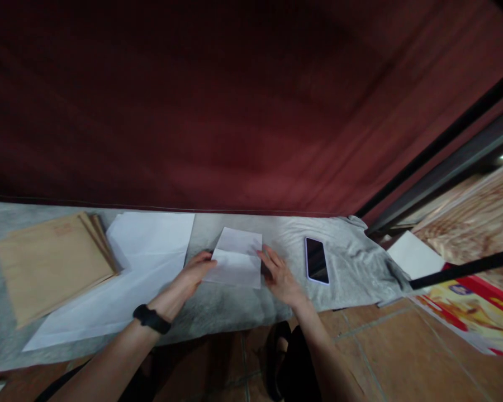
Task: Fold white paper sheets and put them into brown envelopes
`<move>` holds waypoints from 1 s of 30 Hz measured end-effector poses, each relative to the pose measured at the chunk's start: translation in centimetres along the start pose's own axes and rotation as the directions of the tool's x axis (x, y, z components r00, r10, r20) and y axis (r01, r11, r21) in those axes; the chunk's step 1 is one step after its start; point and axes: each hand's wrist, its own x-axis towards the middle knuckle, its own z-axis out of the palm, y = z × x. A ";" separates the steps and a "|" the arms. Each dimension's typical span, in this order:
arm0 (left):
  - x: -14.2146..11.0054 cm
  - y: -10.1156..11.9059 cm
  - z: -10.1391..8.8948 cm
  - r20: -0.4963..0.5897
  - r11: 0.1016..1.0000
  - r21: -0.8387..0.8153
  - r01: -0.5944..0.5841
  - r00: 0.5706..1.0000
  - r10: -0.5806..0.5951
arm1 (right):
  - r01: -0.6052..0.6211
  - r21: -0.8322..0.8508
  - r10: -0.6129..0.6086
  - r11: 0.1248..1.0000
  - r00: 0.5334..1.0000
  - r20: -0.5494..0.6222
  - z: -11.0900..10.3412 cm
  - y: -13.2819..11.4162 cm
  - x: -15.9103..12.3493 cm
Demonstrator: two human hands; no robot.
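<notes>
A small white sheet of paper point(238, 269) with a crease across it is held between my hands over the grey cloth. My left hand point(197, 272), with a black band on the wrist, is closed on its left edge. At the right edge, my right hand point(280, 276) has the paper lightly between its thumb and fingers, the fingers fairly straight. Larger white sheets point(151, 268) lie to the left of my left hand. Brown paper envelopes point(54, 259) are stacked partly on top of them. Right of my right hand lies a phone point(317, 261) in a pale purple case.
The grey cloth point(352, 279) covers a long narrow surface. A dark red fabric wall point(235, 139) rises along its back edge. Black metal bars point(440, 148), a white piece point(414, 254) and a red-and-yellow printed box point(473, 307) are at the right. Below is a tiled floor point(385, 346).
</notes>
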 end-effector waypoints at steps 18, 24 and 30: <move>-1.1 -1.3 -2.6 0.413 0.637 0.446 -0.629 0.776 0.478 | -0.082 0.334 0.019 0.939 0.982 0.186 -2.1 -1.6 -1.2; -1.5 -2.4 -2.8 0.611 0.606 0.372 -0.703 0.677 0.410 | -0.102 0.343 0.032 0.934 0.978 0.205 -1.8 -0.9 -1.1; -1.5 -1.7 -2.5 0.545 0.676 0.406 -0.615 0.757 0.361 | -0.147 0.399 0.056 0.905 0.971 0.232 -1.9 -0.7 -1.0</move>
